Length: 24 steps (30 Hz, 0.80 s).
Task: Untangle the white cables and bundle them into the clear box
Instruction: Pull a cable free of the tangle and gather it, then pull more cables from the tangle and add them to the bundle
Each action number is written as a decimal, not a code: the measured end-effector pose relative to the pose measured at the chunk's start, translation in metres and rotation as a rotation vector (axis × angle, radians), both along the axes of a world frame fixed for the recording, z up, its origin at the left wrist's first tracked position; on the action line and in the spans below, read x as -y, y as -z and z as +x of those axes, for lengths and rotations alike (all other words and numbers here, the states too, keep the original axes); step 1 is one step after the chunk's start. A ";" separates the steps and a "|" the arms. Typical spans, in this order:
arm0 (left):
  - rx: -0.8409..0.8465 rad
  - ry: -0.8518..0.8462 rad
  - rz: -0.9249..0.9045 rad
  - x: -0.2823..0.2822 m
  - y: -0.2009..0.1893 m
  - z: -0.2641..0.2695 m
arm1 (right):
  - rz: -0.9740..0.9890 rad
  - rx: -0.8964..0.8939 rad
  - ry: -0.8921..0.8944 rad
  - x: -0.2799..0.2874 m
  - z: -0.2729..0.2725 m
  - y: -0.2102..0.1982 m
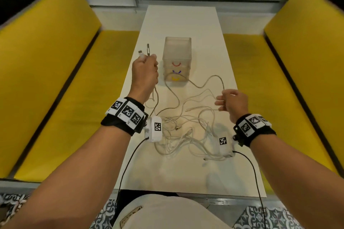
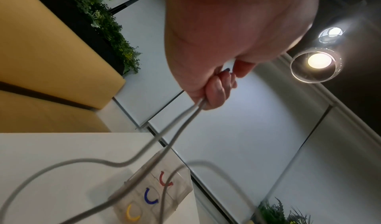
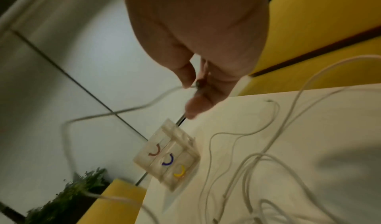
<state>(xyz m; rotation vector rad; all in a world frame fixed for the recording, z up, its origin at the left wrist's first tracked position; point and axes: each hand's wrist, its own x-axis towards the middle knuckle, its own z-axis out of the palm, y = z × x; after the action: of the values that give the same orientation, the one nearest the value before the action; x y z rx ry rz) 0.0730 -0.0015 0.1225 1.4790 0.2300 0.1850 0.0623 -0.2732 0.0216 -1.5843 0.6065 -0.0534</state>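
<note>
My left hand (image 1: 146,65) is raised left of the clear box (image 1: 176,57) and grips two ends of one white cable; their plugs (image 1: 144,50) stick up above the fist. In the left wrist view the two strands (image 2: 185,118) leave the fist (image 2: 214,93) and hang toward the table. My right hand (image 1: 222,101) is held above the table's right side and pinches a loop of that cable (image 1: 214,78) between thumb and fingers (image 3: 186,79). A tangle of white cables (image 1: 186,132) lies on the table between my wrists. The box (image 3: 167,157) stands upright, with red, blue and yellow arcs on its near face.
The narrow white table (image 1: 178,20) runs away from me toward a white wall. Yellow cushioned benches (image 1: 46,80) (image 1: 297,80) flank it on both sides. Black wires run from the wrist cameras (image 1: 155,128) back along my arms. Plants stand in the far corners.
</note>
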 end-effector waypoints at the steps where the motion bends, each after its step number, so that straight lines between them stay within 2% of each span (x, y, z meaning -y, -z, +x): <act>1: 0.015 0.005 -0.055 0.000 0.000 0.000 | -0.009 0.006 0.049 0.005 0.002 0.004; 2: 0.033 0.012 -0.101 -0.001 0.002 0.000 | -0.110 0.007 0.052 0.006 0.001 0.007; 6: 0.089 0.069 -0.243 0.001 0.010 -0.003 | -0.769 0.033 -0.140 -0.014 -0.020 0.019; 8: 0.099 0.100 -0.269 0.002 0.016 -0.004 | -0.927 0.078 -0.234 -0.029 -0.031 0.023; 11: 0.101 0.132 -0.258 0.005 0.023 -0.006 | -0.936 0.119 -0.628 -0.050 -0.036 0.045; 13: 0.093 0.149 -0.257 0.008 0.027 -0.007 | -0.909 0.046 -0.812 -0.063 -0.035 0.060; 19: 0.063 0.172 -0.292 0.018 0.034 -0.009 | -1.114 -0.105 -1.068 -0.079 -0.025 0.083; 24: 0.006 0.169 -0.263 0.022 0.041 -0.012 | -1.314 -0.121 -1.103 -0.078 -0.025 0.096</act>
<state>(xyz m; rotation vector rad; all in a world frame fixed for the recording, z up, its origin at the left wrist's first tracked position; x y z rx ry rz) 0.0614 -0.0232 0.0814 1.2288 0.1184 0.0213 0.0370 -0.1948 -0.0743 -3.0075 -0.4448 0.5818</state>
